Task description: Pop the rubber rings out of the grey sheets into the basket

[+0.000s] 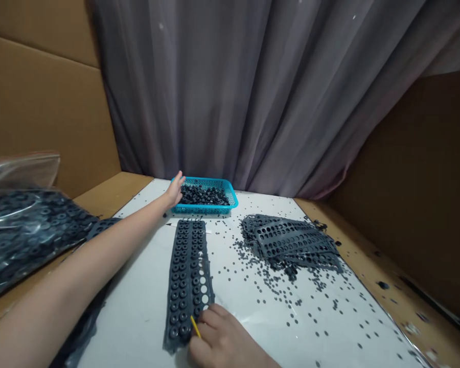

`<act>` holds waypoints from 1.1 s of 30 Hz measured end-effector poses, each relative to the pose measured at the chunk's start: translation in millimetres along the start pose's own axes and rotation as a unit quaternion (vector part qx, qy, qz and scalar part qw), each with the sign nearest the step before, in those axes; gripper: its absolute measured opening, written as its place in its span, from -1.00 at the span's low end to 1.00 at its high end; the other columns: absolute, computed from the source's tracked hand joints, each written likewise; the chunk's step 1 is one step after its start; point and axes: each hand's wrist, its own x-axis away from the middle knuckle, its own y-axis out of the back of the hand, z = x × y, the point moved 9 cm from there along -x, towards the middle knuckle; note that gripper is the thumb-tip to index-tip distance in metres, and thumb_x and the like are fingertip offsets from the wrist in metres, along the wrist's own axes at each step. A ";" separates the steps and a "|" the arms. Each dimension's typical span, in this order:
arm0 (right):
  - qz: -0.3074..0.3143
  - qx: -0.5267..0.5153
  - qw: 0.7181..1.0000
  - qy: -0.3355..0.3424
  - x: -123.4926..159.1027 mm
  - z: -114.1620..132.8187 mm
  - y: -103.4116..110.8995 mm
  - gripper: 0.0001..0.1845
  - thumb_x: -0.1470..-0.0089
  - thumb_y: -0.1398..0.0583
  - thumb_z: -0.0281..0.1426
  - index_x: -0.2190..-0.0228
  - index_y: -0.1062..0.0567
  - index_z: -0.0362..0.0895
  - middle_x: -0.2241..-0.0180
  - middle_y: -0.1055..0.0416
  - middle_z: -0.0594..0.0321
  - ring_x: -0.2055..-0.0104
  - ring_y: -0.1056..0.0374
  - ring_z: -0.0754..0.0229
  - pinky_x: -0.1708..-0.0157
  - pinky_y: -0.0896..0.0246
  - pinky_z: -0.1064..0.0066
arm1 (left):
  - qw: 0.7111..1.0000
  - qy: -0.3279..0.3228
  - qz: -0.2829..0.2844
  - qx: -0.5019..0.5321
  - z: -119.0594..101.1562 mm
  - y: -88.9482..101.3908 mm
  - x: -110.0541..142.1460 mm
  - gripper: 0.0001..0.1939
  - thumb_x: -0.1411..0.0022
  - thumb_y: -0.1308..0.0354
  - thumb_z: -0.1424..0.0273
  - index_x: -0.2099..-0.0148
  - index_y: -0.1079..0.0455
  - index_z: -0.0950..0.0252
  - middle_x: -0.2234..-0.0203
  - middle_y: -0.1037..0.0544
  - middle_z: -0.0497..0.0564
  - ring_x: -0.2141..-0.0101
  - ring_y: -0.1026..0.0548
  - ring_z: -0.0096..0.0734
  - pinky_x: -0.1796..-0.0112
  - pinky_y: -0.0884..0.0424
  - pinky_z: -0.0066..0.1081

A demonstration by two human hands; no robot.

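My left hand (175,192) reaches to the left end of a blue plastic basket (233,198) holding many small black rubber pieces (205,195). Its fingers are stretched out, with nothing visible in them. Closed around a thin yellow stick (195,327), my right hand (224,337) rests at the near right corner of a dark rubber sheet (187,271). Rows of ring-shaped rubber pieces cover this sheet, and along its right side a row of round holes shows the white surface beneath. The tip of the stick lies over the sheet; the rest is hidden in my fingers.
A pile of punched sheets (295,240) lies at the right, with small black discs (279,286) scattered around it. At the left, a clear plastic bag (34,225) holds more ringed sheets. Cardboard walls (42,102) and a grey curtain (214,92) enclose the white work surface (253,327).
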 end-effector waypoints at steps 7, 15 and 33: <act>0.010 -0.228 0.959 -0.166 -3.4 -16.8 5.9 -0.87 0.04 -0.08 -0.53 0.45 -0.19 -0.09 0.49 -0.34 0.31 0.42 -0.22 0.25 0.44 -0.11 0.49 | 0.963 -0.143 0.201 -0.109 -43.6 -5.9 157.8 -0.60 -0.09 -0.14 0.16 0.04 -0.35 0.20 -0.07 -0.32 0.06 -0.09 -0.20 -0.17 -0.12 -0.07 -0.15; -0.080 -0.430 0.845 -0.309 12.3 -25.3 24.1 -0.94 -0.09 -0.08 -0.35 0.40 -0.26 -0.07 0.28 -0.49 0.21 0.29 -0.40 0.21 0.29 -0.24 0.40 | 0.875 -0.154 0.384 -0.250 -32.6 -21.7 326.1 -0.56 -0.12 -0.14 0.29 -0.08 -0.28 0.06 -0.12 -0.29 0.08 -0.12 -0.20 -0.14 -0.10 -0.15 -0.20; -0.226 -0.459 0.687 -0.516 11.8 -170.5 -47.4 -0.77 0.13 0.04 -0.42 0.65 -0.36 -0.16 0.80 -0.20 0.38 0.78 -0.07 0.35 0.74 0.04 0.52 | 0.927 -0.122 0.316 -0.158 12.1 -85.2 155.1 -0.78 0.12 -0.11 0.50 0.31 -0.36 0.31 0.53 -0.34 -0.09 0.50 -0.31 -0.46 0.48 -0.22 -0.49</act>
